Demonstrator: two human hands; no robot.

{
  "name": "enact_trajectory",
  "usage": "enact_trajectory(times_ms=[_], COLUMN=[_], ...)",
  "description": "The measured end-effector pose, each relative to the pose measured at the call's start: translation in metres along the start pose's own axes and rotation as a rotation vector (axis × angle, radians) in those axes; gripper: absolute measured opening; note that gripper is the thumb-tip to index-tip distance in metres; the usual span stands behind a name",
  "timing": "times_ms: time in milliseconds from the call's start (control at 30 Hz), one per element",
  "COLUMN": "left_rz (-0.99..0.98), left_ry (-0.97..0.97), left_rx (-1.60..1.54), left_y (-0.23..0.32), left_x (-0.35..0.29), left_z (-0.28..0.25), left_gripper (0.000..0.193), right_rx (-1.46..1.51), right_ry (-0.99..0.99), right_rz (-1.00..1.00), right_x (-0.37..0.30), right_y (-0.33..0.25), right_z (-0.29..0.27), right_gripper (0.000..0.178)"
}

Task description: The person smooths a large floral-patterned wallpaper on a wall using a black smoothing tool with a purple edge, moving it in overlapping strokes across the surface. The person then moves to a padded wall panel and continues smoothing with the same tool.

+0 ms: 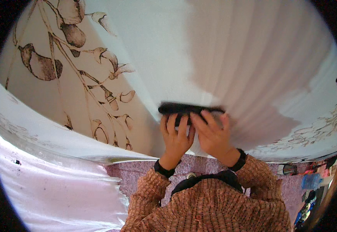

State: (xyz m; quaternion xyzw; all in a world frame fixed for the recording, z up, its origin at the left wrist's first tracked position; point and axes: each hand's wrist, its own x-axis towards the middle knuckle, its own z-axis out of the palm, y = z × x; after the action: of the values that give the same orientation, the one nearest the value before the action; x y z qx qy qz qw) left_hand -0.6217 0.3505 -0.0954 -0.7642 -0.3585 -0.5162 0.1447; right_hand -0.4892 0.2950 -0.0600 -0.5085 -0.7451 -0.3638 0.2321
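With both hands side by side I press a long black bar-shaped tool [191, 108], blurred by motion, against a large pale printed sheet [153, 58]. My left hand [176, 139] has its fingers on the lower edge of the tool, left of its middle. Fingers of my right hand [214, 137] lie along its right half, and the hands almost touch. The tool's exact kind does not show clearly. Brown leafy branches [75, 58] are printed on a beige area to the left. A large mauve-grey patch [249, 65] spreads over the sheet's right side.
Below left lies wrinkled whitish sheeting [67, 193] over a pinkish speckled floor [137, 172]. At lower right there are a blue container [311, 181] and several mixed items. A brown upright edge [331, 197] stands beside them. Dark shapes edge the sheet's far right.
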Motion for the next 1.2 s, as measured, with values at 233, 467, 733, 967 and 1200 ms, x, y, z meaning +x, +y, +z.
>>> enact_trajectory(times_ms=[233, 467, 733, 967, 1200], left_rz=[0.055, 0.053, 0.001, -0.064, -0.153], left_ry=[0.101, -0.315, -0.096, -0.15, -0.212], left_rx=[-0.031, -0.077, 0.032, 0.051, 0.016], left_y=[0.024, 0.023, 0.004, -0.002, -0.01], left_x=[0.035, -0.069, -0.013, -0.045, -0.068], left_z=[0.01, 0.019, 0.004, 0.01, 0.005], left_gripper=[0.041, 0.041, 0.043, 0.047, 0.051], right_rx=[-0.105, -0.047, 0.011, 0.103, 0.168], right_ry=[0.099, -0.127, 0.008, -0.057, -0.113], right_rz=[0.127, 0.001, 0.053, 0.006, -0.006], right_x=[0.009, -0.075, -0.018, -0.031, -0.036], right_y=[0.025, 0.001, -0.001, -0.016, -0.035], right_z=[-0.013, 0.015, 0.012, 0.028, 0.041], right_gripper=[0.031, 0.035, 0.034, 0.025, 0.025])
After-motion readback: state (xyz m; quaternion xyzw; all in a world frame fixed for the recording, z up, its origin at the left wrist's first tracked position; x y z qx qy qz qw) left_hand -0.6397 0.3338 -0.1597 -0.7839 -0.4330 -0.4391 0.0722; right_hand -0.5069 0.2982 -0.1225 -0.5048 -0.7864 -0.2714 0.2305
